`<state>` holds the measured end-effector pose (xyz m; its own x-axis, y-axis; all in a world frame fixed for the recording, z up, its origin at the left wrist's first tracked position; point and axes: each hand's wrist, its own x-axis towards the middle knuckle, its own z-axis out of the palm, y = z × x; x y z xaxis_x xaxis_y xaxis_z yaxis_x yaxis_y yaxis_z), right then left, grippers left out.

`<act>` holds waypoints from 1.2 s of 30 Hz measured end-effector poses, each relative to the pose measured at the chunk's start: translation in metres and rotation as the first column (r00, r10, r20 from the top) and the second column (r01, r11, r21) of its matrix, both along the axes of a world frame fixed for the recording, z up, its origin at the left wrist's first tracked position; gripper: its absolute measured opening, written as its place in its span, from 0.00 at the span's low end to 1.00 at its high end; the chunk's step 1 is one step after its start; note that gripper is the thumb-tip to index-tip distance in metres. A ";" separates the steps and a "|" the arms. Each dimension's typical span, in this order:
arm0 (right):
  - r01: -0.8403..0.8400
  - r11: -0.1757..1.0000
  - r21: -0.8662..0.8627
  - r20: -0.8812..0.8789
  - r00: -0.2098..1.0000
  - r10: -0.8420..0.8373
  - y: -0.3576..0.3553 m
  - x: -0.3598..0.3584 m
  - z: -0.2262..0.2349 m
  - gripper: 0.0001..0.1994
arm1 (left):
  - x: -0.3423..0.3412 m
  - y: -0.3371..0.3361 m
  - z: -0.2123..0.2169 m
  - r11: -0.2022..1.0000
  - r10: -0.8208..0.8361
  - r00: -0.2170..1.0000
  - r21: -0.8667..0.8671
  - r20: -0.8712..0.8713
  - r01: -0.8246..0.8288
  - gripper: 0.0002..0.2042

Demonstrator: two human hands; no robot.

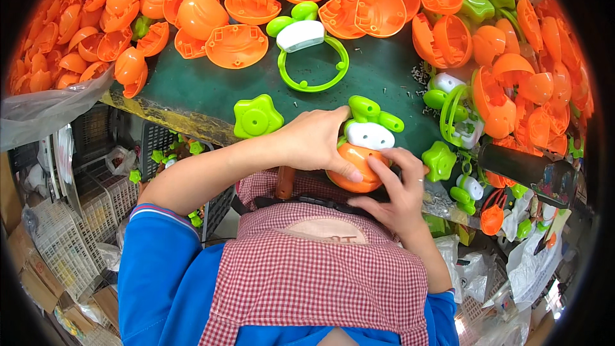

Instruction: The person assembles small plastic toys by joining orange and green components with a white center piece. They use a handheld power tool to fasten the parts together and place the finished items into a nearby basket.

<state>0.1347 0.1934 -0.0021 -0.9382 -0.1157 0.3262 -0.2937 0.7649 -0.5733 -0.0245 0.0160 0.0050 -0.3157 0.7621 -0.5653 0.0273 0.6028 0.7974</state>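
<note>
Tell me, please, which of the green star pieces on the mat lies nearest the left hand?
The star at the mat's near edge, just left of the left hand; the other near star lies beside the right hand.

Surface: a dark green workbench [378,74] ran across the upper half of the view, its near edge worn and yellowish.
Far side: orange half-shells [237,45] lay heaped along the back and the left, many with the hollow side up.
Centre: a green ring with a white block [311,51] lay flat on bare green top, well apart from the near edge.
Near edge, left: a green star-shaped piece [256,116] sat just at the rim.
Right: a second green star [439,160] lay beside green-and-white assemblies [451,106] and more orange shells [512,90].
Scatter: small screws [419,75] were strewn near the right pile.
</note>
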 end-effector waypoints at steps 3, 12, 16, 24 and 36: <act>0.350 0.935 -0.065 -0.445 0.828 -0.341 0.056 0.025 -0.004 0.23 | 0.001 -0.006 -0.019 0.988 0.073 0.997 0.135 0.029 -0.076 0.47; 0.367 0.633 -0.682 -0.202 0.737 -0.645 0.121 -0.016 -0.001 0.32 | 0.000 -0.008 -0.045 0.959 0.129 0.977 0.229 0.167 -0.165 0.51; 0.100 0.629 -0.771 -0.275 0.839 -0.470 0.102 -0.029 0.009 0.36 | 0.000 -0.005 -0.031 0.975 0.145 0.976 0.141 0.164 -0.169 0.48; -0.068 0.432 -0.899 -0.189 0.951 -0.244 0.042 -0.112 0.012 0.38 | 0.010 -0.008 -0.001 0.944 0.314 0.878 0.212 -0.361 -0.251 0.39; -0.125 0.388 -0.913 -0.218 0.954 -0.206 0.040 -0.108 0.026 0.39 | 0.058 -0.005 0.005 0.807 0.428 0.585 0.583 -0.689 0.096 0.10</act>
